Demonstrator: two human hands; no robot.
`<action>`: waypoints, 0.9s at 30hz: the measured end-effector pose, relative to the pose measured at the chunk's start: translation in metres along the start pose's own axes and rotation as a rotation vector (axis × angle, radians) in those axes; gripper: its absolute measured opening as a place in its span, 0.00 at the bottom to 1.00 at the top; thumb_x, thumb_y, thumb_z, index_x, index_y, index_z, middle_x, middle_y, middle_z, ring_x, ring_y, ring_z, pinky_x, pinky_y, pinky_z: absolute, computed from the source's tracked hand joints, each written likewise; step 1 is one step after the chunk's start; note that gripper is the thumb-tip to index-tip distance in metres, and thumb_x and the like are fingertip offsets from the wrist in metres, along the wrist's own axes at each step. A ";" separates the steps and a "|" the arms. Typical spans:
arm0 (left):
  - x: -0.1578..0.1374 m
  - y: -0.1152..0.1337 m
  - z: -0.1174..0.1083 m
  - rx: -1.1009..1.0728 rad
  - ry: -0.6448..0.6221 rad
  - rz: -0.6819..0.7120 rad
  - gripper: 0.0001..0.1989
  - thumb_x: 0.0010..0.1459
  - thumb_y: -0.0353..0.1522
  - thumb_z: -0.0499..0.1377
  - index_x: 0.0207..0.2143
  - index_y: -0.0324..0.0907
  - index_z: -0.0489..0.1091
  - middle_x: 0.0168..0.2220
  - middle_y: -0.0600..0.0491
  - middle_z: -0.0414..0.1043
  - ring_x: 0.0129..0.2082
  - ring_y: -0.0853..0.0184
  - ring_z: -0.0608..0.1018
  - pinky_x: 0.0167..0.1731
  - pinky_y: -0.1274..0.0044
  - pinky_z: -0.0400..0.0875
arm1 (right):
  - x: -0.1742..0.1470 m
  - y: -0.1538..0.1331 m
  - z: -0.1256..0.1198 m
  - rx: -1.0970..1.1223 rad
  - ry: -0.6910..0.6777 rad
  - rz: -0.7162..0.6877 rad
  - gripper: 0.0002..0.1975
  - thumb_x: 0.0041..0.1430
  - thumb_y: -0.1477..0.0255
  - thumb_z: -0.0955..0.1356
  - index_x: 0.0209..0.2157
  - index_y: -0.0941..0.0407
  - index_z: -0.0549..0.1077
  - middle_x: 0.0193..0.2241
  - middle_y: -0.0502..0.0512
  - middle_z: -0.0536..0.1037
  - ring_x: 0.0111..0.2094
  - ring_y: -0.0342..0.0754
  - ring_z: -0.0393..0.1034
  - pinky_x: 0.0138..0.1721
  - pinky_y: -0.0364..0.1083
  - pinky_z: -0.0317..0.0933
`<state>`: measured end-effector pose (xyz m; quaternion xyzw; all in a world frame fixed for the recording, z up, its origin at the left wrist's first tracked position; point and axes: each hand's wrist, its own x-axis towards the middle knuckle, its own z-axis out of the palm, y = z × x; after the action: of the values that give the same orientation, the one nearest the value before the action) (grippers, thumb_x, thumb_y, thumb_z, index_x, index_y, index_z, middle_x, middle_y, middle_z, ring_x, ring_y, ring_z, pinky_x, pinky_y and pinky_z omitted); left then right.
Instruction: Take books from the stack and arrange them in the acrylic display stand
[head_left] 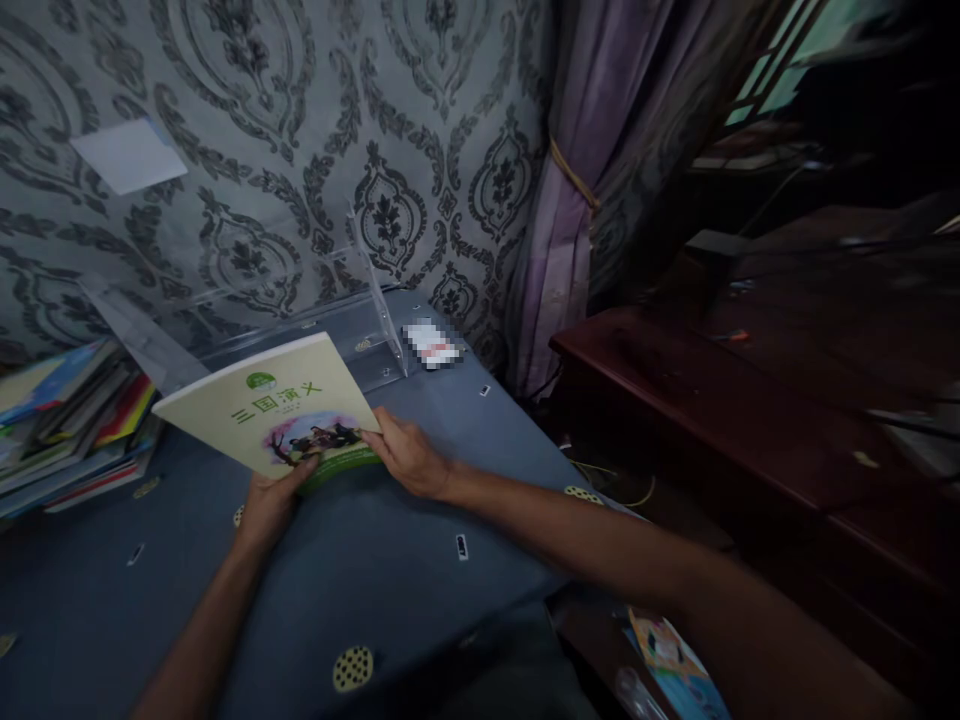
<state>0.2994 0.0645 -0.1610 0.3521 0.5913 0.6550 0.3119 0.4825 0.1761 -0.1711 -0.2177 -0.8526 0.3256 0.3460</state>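
Note:
A cream-coloured book [225,410] with green lettering and a picture of figures under a pink tree is held up, tilted, above the blue-grey table. My left hand [274,495] grips its lower edge, the thumb lying on the cover. At the right edge of the book, my right hand [409,455] pinches it, fingers hidden behind. Just behind the book stands a clear plastic rack [375,290] with upright side panels, partly covered by the book.
To the left lies a stack of books [67,430]. A blurred-out white item [433,343] sits right of the rack. The table [405,600] carries small printed labels and dotted stickers. Further right are a purple curtain [562,230] and dark red furniture [675,390]; a colourful booklet [671,655] lies below.

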 end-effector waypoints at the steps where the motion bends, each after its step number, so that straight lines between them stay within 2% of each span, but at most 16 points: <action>1: 0.000 -0.001 -0.001 0.005 -0.003 -0.012 0.33 0.41 0.39 0.75 0.51 0.40 0.76 0.49 0.47 0.80 0.54 0.52 0.79 0.63 0.60 0.66 | 0.000 0.001 0.000 0.004 0.000 0.002 0.07 0.73 0.66 0.60 0.43 0.54 0.64 0.36 0.56 0.76 0.35 0.49 0.70 0.37 0.45 0.61; 5: 0.001 -0.005 -0.006 0.055 -0.004 -0.019 0.33 0.41 0.39 0.75 0.51 0.43 0.76 0.50 0.48 0.80 0.56 0.51 0.77 0.64 0.60 0.65 | 0.000 0.006 -0.003 0.067 0.007 -0.041 0.08 0.73 0.66 0.58 0.40 0.54 0.63 0.34 0.54 0.74 0.34 0.48 0.69 0.38 0.45 0.61; 7: 0.000 -0.005 -0.007 0.117 0.036 -0.034 0.32 0.39 0.42 0.75 0.48 0.43 0.77 0.49 0.48 0.81 0.55 0.49 0.78 0.63 0.59 0.66 | 0.000 0.005 -0.007 0.103 0.008 -0.058 0.10 0.74 0.66 0.57 0.39 0.54 0.64 0.34 0.55 0.74 0.34 0.49 0.68 0.38 0.46 0.62; 11: -0.005 0.000 -0.010 0.219 0.084 -0.056 0.30 0.38 0.49 0.74 0.42 0.42 0.78 0.44 0.46 0.83 0.51 0.46 0.80 0.56 0.59 0.74 | -0.001 0.000 -0.017 0.180 -0.014 -0.058 0.10 0.73 0.66 0.57 0.41 0.53 0.65 0.34 0.54 0.75 0.35 0.49 0.70 0.39 0.46 0.63; 16: -0.013 0.005 -0.004 0.190 0.219 0.051 0.31 0.37 0.53 0.72 0.38 0.42 0.76 0.39 0.45 0.83 0.43 0.48 0.83 0.43 0.63 0.80 | 0.003 -0.007 -0.026 0.272 0.030 -0.070 0.11 0.72 0.66 0.59 0.51 0.54 0.66 0.42 0.57 0.79 0.42 0.50 0.74 0.43 0.47 0.67; 21: -0.010 0.025 0.011 0.123 0.340 0.167 0.33 0.41 0.51 0.72 0.45 0.42 0.72 0.42 0.45 0.82 0.43 0.52 0.83 0.42 0.67 0.80 | 0.023 -0.021 -0.039 0.178 0.087 -0.151 0.12 0.73 0.66 0.59 0.52 0.55 0.67 0.40 0.58 0.79 0.40 0.51 0.75 0.41 0.47 0.66; 24: -0.002 0.034 0.018 0.114 0.328 0.218 0.34 0.41 0.51 0.72 0.46 0.42 0.71 0.43 0.45 0.82 0.45 0.52 0.83 0.45 0.66 0.79 | 0.029 -0.022 -0.041 0.161 0.121 -0.166 0.13 0.73 0.66 0.59 0.52 0.55 0.67 0.39 0.58 0.79 0.39 0.51 0.75 0.40 0.47 0.66; 27: 0.002 0.029 0.023 0.101 0.245 0.189 0.33 0.43 0.51 0.71 0.47 0.41 0.72 0.44 0.44 0.82 0.46 0.52 0.82 0.46 0.66 0.79 | 0.025 -0.012 -0.037 0.180 0.129 -0.107 0.12 0.73 0.67 0.59 0.51 0.54 0.67 0.39 0.57 0.79 0.39 0.50 0.75 0.40 0.46 0.66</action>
<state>0.3177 0.0760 -0.1306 0.3390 0.6214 0.6888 0.1565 0.4916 0.1974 -0.1307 -0.1606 -0.8064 0.3671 0.4350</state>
